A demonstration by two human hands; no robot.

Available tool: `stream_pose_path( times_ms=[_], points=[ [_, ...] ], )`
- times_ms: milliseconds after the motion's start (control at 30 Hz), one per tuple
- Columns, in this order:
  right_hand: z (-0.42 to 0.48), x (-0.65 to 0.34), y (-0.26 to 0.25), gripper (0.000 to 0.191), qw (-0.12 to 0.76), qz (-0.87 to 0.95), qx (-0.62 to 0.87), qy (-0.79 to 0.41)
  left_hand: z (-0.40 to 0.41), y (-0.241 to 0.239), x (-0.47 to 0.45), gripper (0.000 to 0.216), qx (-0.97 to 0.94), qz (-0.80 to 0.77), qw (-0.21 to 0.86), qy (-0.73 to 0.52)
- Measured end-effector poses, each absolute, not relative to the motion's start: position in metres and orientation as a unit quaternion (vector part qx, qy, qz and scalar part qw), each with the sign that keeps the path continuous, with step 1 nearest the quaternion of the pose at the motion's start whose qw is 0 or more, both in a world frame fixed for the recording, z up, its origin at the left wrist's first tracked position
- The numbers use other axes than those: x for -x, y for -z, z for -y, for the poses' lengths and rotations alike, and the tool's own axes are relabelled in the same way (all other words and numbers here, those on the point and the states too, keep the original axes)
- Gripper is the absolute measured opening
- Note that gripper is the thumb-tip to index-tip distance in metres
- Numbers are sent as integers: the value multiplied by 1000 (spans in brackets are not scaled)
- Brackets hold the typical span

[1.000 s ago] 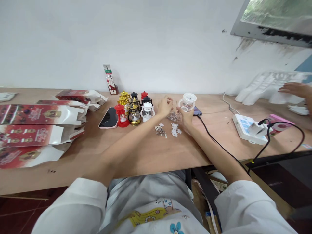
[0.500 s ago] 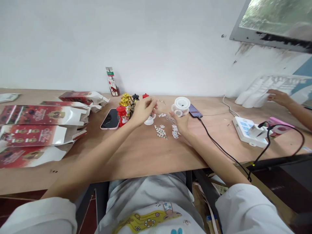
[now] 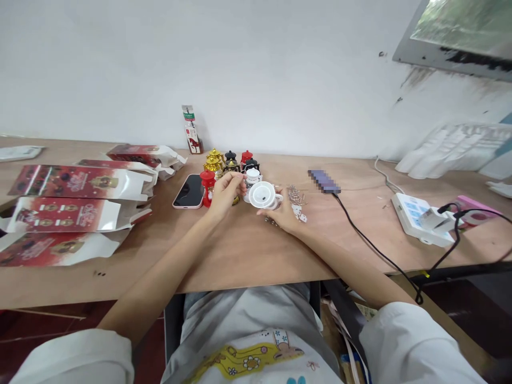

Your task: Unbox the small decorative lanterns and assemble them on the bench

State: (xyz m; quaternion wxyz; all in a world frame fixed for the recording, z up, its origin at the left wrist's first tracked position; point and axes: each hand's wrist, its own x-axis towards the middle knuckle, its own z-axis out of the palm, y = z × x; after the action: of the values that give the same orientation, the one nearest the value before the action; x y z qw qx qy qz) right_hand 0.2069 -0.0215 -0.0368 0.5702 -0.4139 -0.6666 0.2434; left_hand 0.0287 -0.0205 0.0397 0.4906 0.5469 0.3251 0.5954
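Note:
My right hand (image 3: pixel 285 213) is wrapped round a white miniature lantern (image 3: pixel 262 195), tilted so that its round base faces me. Close to its left side, my left hand (image 3: pixel 229 193) has its fingertips pinched together; what they hold is too small to make out. Just behind the held piece stands another white lantern (image 3: pixel 253 175). Small lanterns in red (image 3: pixel 208 186), gold (image 3: pixel 215 156) and black (image 3: pixel 230 156) stand grouped beyond my left hand. Beside my right hand lie small metal pins (image 3: pixel 296 195) and white square pieces (image 3: pixel 299 213), partly covered by the hand.
A phone (image 3: pixel 189 191) lies left of the lanterns, and a second phone (image 3: pixel 325 181) with a black cable (image 3: pixel 364 242) lies to the right. Red printed boxes (image 3: pixel 64 213) fill the left side. A power strip (image 3: pixel 420 218) and white bags (image 3: pixel 440 146) are at right.
My right hand has brought the white lantern left and nearer, base towards me. My left hand has come close to it; the thin metal piece it pinched is no longer distinct. Another person's hand has left the right.

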Motion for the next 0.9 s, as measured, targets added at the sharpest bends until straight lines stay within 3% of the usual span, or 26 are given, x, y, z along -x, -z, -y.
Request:
stream_pose_path(
  times_ms=[133, 300, 467, 633, 733, 900],
  points=[
    [27, -210, 30, 72, 531, 707, 396, -250, 24, -39, -32, 18, -562, -320, 519, -560],
    [34, -214, 18, 61, 492, 734, 388, -263, 29, -40, -32, 23, -602, -309, 548, -491],
    [35, -219, 8, 54, 583, 646, 369, -325, 25, -39, -26, 27, -562, -282, 631, -454],
    [30, -221, -1, 40, 659, 489, 275, -501, 20, -33, -24, 30, -549, -231, 682, -423],
    [26, -225, -4, 35, 649, 428, 222, -588, 19, -28, -26, 33, -581, -246, 661, -406],
    [25, -235, -11, 30, 676, 389, 217, -587, 15, -28, -25, 30, -600, -320, 577, -453]
  ],
)
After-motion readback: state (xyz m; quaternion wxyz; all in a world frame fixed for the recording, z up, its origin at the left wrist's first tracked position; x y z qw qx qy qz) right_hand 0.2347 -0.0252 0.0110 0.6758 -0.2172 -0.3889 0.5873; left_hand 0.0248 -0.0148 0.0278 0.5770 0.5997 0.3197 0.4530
